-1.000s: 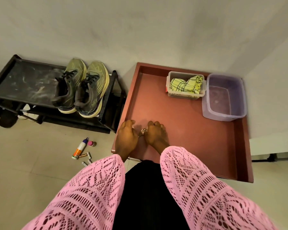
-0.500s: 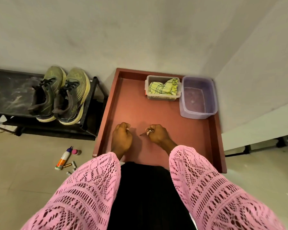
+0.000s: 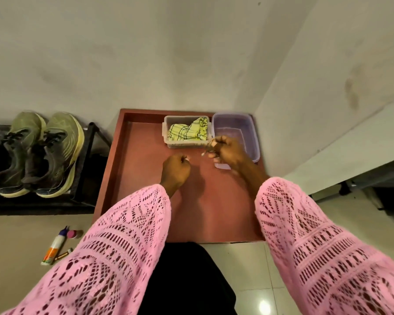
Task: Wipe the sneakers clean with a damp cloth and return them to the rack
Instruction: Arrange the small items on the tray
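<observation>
A: Head view first. Where are the sneakers?

B: The sneakers (image 3: pixel 35 153) sit side by side at the left edge of the frame, on the black rack (image 3: pixel 87 176), toes pointing up the frame toward the wall.

A: And the cloth?

B: The cloth (image 3: pixel 188 132), yellow-green with dark checks, lies bunched in a clear tub (image 3: pixel 168 142) at the upper middle, on the red tray (image 3: pixel 132 169). Just right of the tub stands a purple basin (image 3: pixel 253 137), touching or nearly touching it.

A: The hands?

B: The left hand (image 3: pixel 175 170) is at frame centre over the tray, fingers curled into a fist with nothing visible in it. The right hand (image 3: pixel 228 151) is above and to its right, in front of the basin's near corner, fingers curled round a small thin thing; it is blurred and I cannot tell what it is. Both arms wear pink lace sleeves (image 3: pixel 316 242).

A: Anything on the floor?

B: At lower left, a glue bottle (image 3: pixel 54 246) lies beside a small pink cap (image 3: pixel 71 234).
</observation>
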